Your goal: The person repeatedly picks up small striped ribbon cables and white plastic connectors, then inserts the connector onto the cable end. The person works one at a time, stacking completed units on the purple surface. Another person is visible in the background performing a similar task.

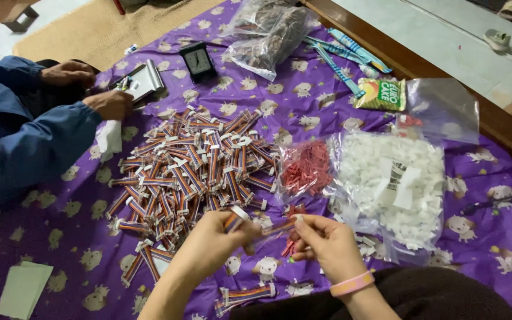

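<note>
Ribbon cable point(271, 228) stretched between both hands above purple cloth point(60, 237), near cable pile point(194, 163). Left hand point(214, 240) pinches 1 end, right hand point(324, 240) pinches other. Step likely fitting connector; next needs steady alignment, red pieces bag point(306, 169) close.

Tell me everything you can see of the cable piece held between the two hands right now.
The cable piece is a short flat ribbon of multicoloured striped wires with a white connector at its left end, like those in the pile. It is held roughly level, rising slightly to the right, above the purple cloth. The left hand pinches the connector end; the right hand pinches the other end. Motion blur hides the finer detail.
</note>
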